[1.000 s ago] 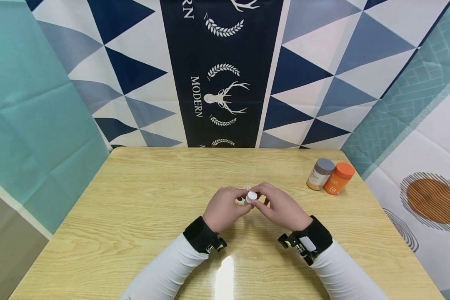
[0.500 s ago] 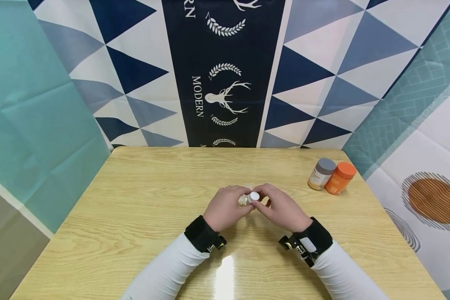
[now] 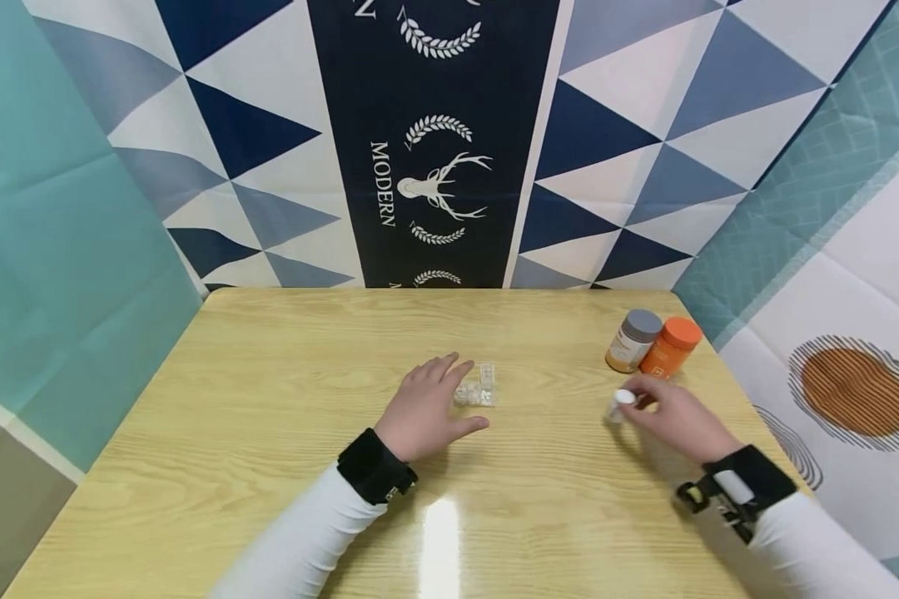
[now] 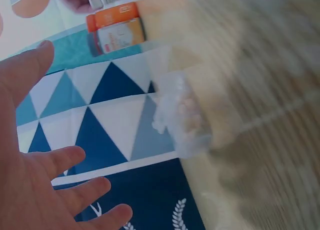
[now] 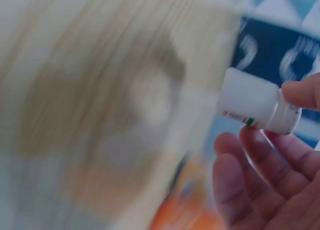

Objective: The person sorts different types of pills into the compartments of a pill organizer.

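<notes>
My right hand (image 3: 670, 413) pinches a small white pill bottle (image 3: 620, 404) by its capped end, above the right side of the table. In the right wrist view the white bottle (image 5: 250, 98) lies across the fingertips, with a line of red and green print on its side. My left hand (image 3: 422, 408) has its fingers spread and holds nothing. Just past its thumb and fingertips, a small clear plastic box with compartments (image 3: 477, 393) sits on the table, one clear part standing out toward the back. In the left wrist view the clear box (image 4: 187, 117) shows blurred pale and brownish contents.
A jar with a grey lid (image 3: 633, 341) and an orange jar (image 3: 670, 348) stand side by side at the table's back right, just beyond my right hand. The wooden table (image 3: 292, 358) meets patterned cloth walls at the back and sides.
My hands were together at the clear box with the white bottle between them. Now my right hand has carried the bottle right, while my left has opened and drawn slightly left.
</notes>
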A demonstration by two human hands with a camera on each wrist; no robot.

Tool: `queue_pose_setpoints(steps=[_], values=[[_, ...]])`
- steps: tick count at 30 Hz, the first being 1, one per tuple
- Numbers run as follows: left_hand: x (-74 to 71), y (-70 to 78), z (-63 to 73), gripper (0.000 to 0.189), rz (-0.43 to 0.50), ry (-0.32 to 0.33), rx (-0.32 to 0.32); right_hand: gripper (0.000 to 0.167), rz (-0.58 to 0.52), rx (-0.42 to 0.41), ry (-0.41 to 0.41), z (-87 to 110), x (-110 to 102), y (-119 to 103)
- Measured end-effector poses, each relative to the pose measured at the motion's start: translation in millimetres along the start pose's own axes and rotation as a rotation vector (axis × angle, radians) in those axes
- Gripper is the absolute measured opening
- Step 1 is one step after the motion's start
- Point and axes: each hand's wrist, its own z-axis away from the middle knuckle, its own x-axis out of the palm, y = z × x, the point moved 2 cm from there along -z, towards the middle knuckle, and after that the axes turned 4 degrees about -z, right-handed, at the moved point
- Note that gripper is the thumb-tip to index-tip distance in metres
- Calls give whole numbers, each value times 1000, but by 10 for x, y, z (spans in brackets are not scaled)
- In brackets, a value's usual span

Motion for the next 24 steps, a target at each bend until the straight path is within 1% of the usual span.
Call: queue_pose_setpoints(steps=[2, 5, 8, 10, 13, 16, 21, 24], values=[[-15, -54, 20, 88, -19, -11, -7, 25, 27, 49, -7, 31, -162, 270], [-34, -111, 35, 91, -49, -8, -11, 35, 82, 136, -22, 73, -379, 625], [-39, -135, 51, 93, -74, -7, -13, 43, 112, 203, -35, 105, -528, 894], [-38, -136, 60, 94, -79, -10, -14, 47, 118, 227, -37, 86, -594, 1027], [-32, -122, 66, 94, -71, -15, -15, 48, 115, 244, -34, -14, -647, 1161], [-24, -90, 71, 93, -65, -15, -7, 50, 114, 259, -30, -131, -669, 1245], [-30, -71, 74, 93, -89, -10, -21, 54, 118, 276, -27, -282, -665, 1269], [-18, -82, 77, 92, -95, -9, -30, 55, 125, 265, -17, -313, -635, 1258]])
